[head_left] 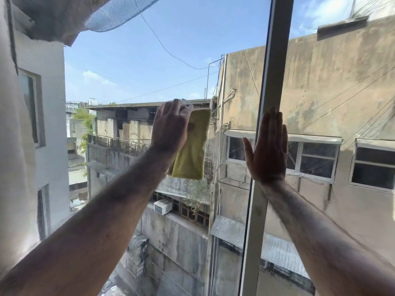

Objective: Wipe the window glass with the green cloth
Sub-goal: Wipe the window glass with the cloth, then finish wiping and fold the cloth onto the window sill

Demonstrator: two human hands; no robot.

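— Cloth work first: where does it sit, and how is it held?

— The green cloth (191,146), more yellow-green in this light, is pressed against the window glass (132,67) at mid-height, just left of the window frame (268,116). The left hand (171,129) is closed on its upper left part, fingers bent over the top edge, so the rest hangs down as a long folded rectangle.

— And the other hand?

— The right hand (266,150) lies flat and open, fingers together and pointing up, against the frame and the pane beside it. It holds nothing; I judge it to be a brace.

— How should the wipe be done well?

— I'd flatten more of the palm onto the cloth, so the whole pad bears on the glass and not only the gripped corner. Overlapping passes, run right up to the frame where dirt tends to gather, would serve. The brace should stay light, since a bare palm on the pane could leave smears.

— Materials?

— The cloth looks soft and nappy, like microfibre, with stitched edges and a darker spot near the fingers. The glass is smooth, hard and faintly reflective. The frame is a pale, straight, rigid upright, probably painted metal.
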